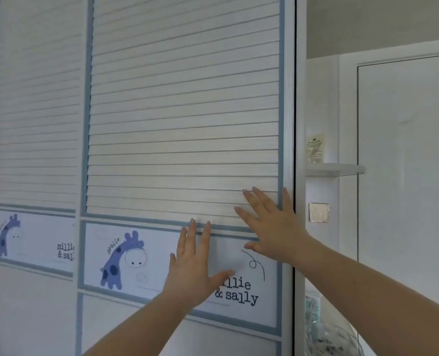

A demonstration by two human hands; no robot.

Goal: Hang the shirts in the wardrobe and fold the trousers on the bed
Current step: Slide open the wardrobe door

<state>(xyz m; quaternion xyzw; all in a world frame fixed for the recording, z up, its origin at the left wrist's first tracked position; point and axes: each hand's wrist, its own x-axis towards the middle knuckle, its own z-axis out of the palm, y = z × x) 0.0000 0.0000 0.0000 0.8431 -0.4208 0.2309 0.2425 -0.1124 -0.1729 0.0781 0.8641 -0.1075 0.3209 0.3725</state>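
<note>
From the head camera I see both hands flat against the wardrobe door (185, 104), fingers straight and spread wide, holding nothing. My left hand (191, 272) presses on the white picture panel (162, 255), its fingertips reaching up to the blue rail (141, 222) that parts the panel from the slats. My right hand (273, 227) sits higher and to the right of the left, palm over that same rail, fingers on the lowest slats, thumb lying near the door's right frame (287, 124).

Just right of my right hand runs a dark vertical gap (295, 98) between the door's edge and the white post beside it. Further right there is a small shelf (334, 169), a square metal plate (319, 212) below it and a paper label (315, 149) above it. Beyond those stands a plain white room door (406, 163).

I count two louvred doors: the one under my hands and a second door (36, 104) well to the left of my left hand. Each carries one blue giraffe drawing (122, 260), so two giraffes, the other (6, 235) far left.

Below my right forearm, low in the frame, is something pale and meshy (326, 335); I cannot tell what. No shirts or trousers are in view.
</note>
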